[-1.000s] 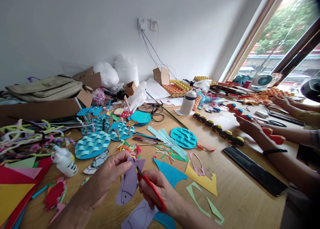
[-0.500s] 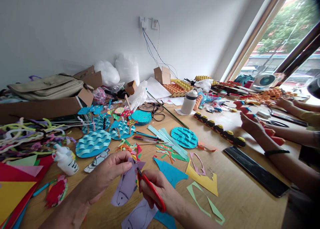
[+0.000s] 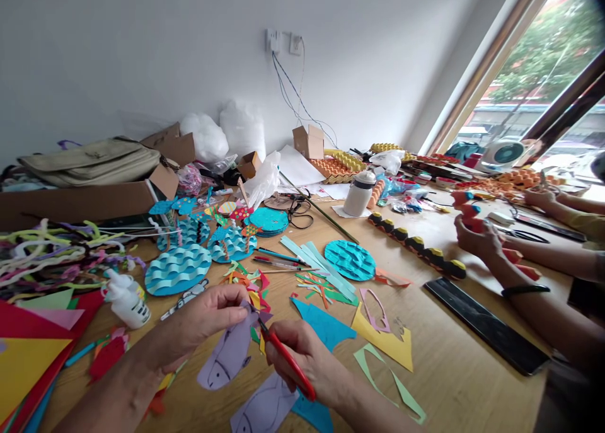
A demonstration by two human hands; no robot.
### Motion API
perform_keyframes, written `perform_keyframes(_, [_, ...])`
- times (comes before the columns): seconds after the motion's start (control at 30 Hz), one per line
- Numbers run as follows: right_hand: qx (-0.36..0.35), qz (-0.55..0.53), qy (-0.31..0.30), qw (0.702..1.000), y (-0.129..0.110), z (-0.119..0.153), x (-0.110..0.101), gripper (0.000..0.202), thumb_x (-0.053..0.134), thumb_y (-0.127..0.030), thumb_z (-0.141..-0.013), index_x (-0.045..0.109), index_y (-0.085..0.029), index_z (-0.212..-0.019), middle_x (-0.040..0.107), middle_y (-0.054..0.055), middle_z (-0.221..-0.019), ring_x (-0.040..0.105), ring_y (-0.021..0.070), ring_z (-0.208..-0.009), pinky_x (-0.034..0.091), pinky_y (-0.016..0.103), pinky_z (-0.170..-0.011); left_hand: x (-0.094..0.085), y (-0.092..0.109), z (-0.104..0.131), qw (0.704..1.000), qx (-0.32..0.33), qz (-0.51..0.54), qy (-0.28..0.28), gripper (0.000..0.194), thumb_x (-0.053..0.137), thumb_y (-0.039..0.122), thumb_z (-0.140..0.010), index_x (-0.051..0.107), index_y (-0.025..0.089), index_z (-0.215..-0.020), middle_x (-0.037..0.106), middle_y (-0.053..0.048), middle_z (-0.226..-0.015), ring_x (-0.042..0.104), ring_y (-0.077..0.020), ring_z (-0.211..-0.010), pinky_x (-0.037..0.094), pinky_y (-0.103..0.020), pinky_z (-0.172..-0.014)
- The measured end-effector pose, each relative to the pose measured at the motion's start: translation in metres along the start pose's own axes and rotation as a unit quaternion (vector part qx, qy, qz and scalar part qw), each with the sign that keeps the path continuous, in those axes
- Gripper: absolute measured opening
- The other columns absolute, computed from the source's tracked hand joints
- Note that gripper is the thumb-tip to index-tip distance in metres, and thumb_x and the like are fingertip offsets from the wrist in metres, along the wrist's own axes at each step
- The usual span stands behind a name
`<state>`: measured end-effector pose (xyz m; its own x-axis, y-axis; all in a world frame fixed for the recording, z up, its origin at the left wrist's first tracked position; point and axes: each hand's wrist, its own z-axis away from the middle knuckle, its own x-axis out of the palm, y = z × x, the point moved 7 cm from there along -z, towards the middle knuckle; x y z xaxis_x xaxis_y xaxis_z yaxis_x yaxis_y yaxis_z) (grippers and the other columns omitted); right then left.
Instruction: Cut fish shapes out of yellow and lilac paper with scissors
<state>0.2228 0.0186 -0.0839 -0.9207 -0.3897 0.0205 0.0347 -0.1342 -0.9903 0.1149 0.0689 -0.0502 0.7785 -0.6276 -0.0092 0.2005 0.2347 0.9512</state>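
Pinched between the thumb and fingers of my left hand [image 3: 217, 313] is a purple paper fish [image 3: 225, 357] with a drawn eye and outline. My right hand [image 3: 302, 357] grips red-handled scissors [image 3: 289, 360], whose blades are at the tail end of the fish. Beneath my hands lies a second purple sheet [image 3: 265, 408] with a drawn fish, partly over a blue paper piece [image 3: 314, 414]. Small coloured scraps [image 3: 259, 288] lie just beyond my fingers.
A white glue bottle [image 3: 126, 304] and wavy blue disc [image 3: 178, 269] stand left. Yellow [image 3: 387, 340] and green offcuts [image 3: 401, 389], a black phone [image 3: 484, 323] and a white bottle [image 3: 359, 195] are rightward. Another person's hands [image 3: 479, 237] hold an orange-red egg-carton strip.
The purple fish has swung slightly left, its head end lower left. My left forearm has shifted left. The other person's hand and carton strip have moved a little.
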Motion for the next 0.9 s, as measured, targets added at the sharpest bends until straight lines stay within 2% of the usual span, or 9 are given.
perform_keyframes(0.27, [-0.004,0.029,-0.023,0.999,0.002,0.001,-0.002,0.041,0.049,-0.048,-0.083,0.04,-0.017,-0.058,0.031,-0.007,-0.049,0.025,0.0048,-0.044,0.019,0.019,-0.039,-0.001,0.006,0.001,0.998,0.005,-0.058,-0.03,0.015,0.058,0.03,-0.069,0.05,0.019,-0.063,0.043,0.006,-0.061,0.036,-0.0112,-0.06,0.028,-0.024,-0.057])
perform_keyframes(0.43, [-0.022,0.079,-0.027,0.996,0.002,0.0,-0.006,0.041,0.049,-0.045,-0.084,0.037,-0.017,-0.057,0.028,-0.007,-0.051,0.024,0.005,-0.046,0.016,0.02,-0.04,0.0,0.005,-0.002,0.994,-0.008,-0.084,-0.07,0.014,0.056,0.029,-0.07,0.048,0.019,-0.064,0.048,0.005,-0.062,0.038,-0.0117,-0.06,0.027,-0.024,-0.056])
perform_keyframes(0.63, [-0.022,0.121,-0.035,0.992,-0.001,0.0,-0.011,0.035,0.048,-0.035,-0.085,0.038,-0.016,-0.058,0.032,-0.006,-0.052,0.026,0.0054,-0.048,0.018,0.019,-0.04,-0.005,0.003,-0.011,0.987,-0.01,-0.127,-0.097,0.013,0.056,0.025,-0.072,0.048,0.019,-0.064,0.037,0.007,-0.059,0.028,-0.0099,-0.055,0.02,-0.023,-0.05])
perform_keyframes(0.77, [-0.024,0.161,-0.029,0.986,-0.005,0.0,-0.016,0.032,0.05,-0.03,-0.083,0.038,-0.016,-0.057,0.031,-0.006,-0.053,0.026,0.0058,-0.05,0.019,0.019,-0.041,-0.006,0.002,-0.013,0.981,-0.016,-0.156,-0.117,0.012,0.056,0.026,-0.071,0.049,0.019,-0.064,0.04,0.006,-0.06,0.031,-0.0107,-0.057,0.022,-0.023,-0.051])
perform_keyframes(0.9, [-0.036,0.195,-0.025,0.98,-0.006,0.0,-0.018,0.035,0.049,-0.032,-0.084,0.037,-0.017,-0.056,0.03,-0.006,-0.053,0.025,0.0062,-0.051,0.019,0.02,-0.042,-0.007,0.004,-0.018,0.977,-0.013,-0.169,-0.129,0.009,0.056,0.023,-0.07,0.052,0.019,-0.063,0.043,0.005,-0.061,0.036,-0.0114,-0.057,0.025,-0.023,-0.053])
